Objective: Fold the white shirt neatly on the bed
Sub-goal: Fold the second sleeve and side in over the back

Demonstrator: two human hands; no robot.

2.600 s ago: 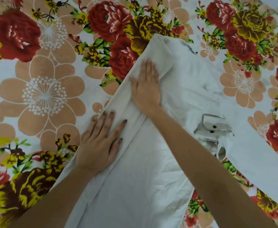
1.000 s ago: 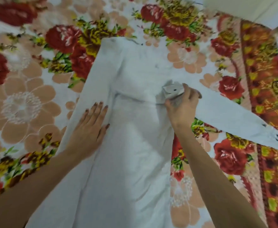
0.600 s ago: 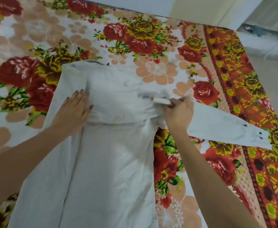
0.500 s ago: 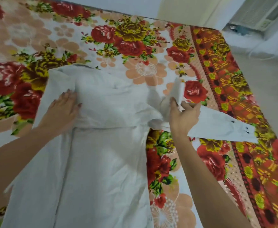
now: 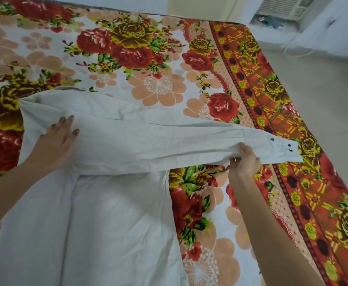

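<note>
The white shirt (image 5: pixel 111 213) lies on the bed (image 5: pixel 158 58), its body running toward me. One long sleeve (image 5: pixel 169 141) stretches flat to the right across the shirt's upper part, ending in a buttoned cuff (image 5: pixel 278 147) near the bed's patterned border. My left hand (image 5: pixel 55 141) rests flat with spread fingers on the shirt's left shoulder area. My right hand (image 5: pixel 244 159) pinches the sleeve's near edge just before the cuff, fingers curled under the cloth.
The floral bedsheet has a red and yellow border strip (image 5: pixel 272 112) along its right side. Past the bed's right edge is bare floor (image 5: pixel 323 100). A white unit with a grille (image 5: pixel 280 7) and a cable sit by the far wall.
My right hand has pulled the bunched sleeve out to the right, so it now lies straight. My left hand stays pressed on the shirt's left side. The view has swung right.
</note>
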